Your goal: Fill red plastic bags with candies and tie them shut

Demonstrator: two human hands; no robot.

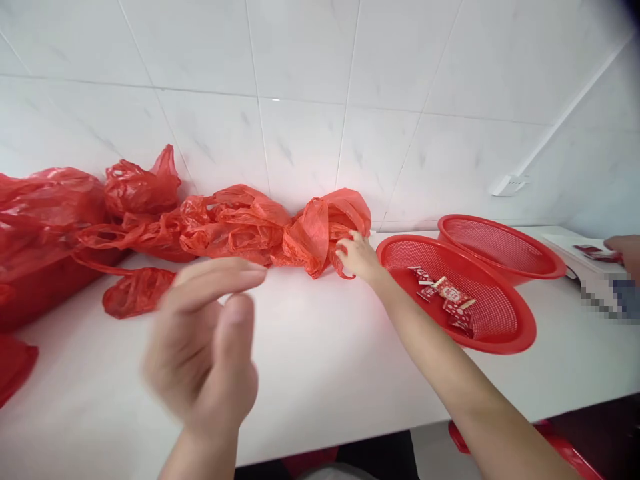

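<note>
My left hand (205, 340) is raised over the white table, its fingers curved and the thumb apart from them, with nothing between. It is slightly blurred. My right hand (357, 257) reaches forward to the right end of a row of crumpled red plastic bags, its fingers bent on a red plastic bag (313, 237). Part of that grip is hidden by the hand. Just right of my right forearm stands a red plastic basket (520, 333) with several small red-and-white packets (453, 291) inside.
More red bags (240, 223) line the tiled wall, and a bulky red bag (45, 220) sits at far left. A second red basket (555, 263) stands behind the first. At the right edge, another person's hand (625, 247) is near a red packet (595, 252).
</note>
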